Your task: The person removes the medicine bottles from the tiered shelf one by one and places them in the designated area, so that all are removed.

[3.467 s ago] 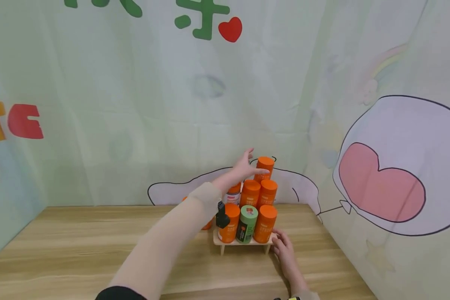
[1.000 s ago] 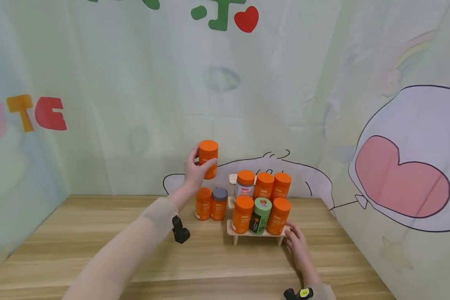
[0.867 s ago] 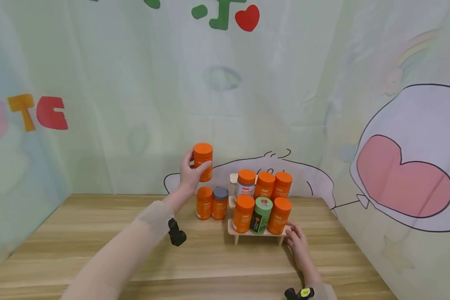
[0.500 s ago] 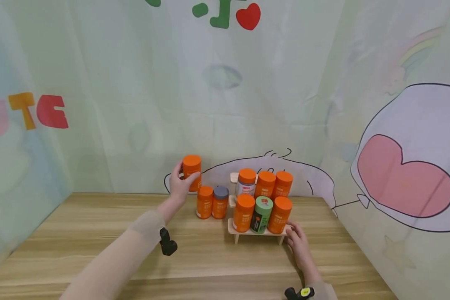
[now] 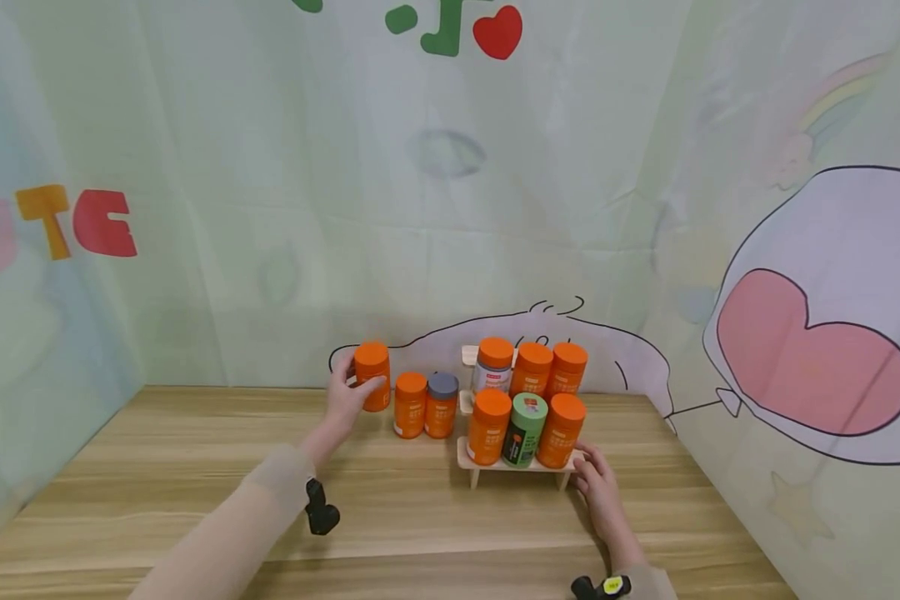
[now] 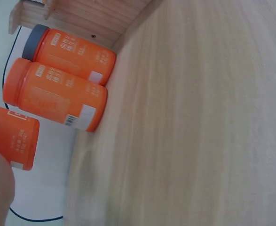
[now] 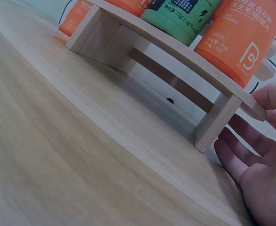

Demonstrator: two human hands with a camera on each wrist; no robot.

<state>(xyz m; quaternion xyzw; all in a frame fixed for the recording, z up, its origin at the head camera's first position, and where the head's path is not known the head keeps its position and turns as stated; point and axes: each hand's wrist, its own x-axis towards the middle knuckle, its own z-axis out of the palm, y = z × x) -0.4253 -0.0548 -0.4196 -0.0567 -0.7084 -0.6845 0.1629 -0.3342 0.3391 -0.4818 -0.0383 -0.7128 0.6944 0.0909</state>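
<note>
A person's left hand grips an orange jar between thumb and fingers, holding it near upright and clear of the desk at the back edge. Just beside it, toward the desk's right, an orange-lidded jar and a grey-lidded jar stand close together on the desktop.

The right hand, fingers curled, holds the right end of the lowest tier of a stepped wooden stand, set nearer the desk's right edge than its left. That tier carries a green jar between two orange jars; on the step behind, a jar with a pale label lines up with two more orange ones. All nine containers are capped, their contents hidden.

The desk's light wood-grain top runs back to a pale green curtain printed with a red heart, bright letters and, beyond the right edge, a large balloon bearing a pink heart. Black cameras sit at both beige cuffs.
</note>
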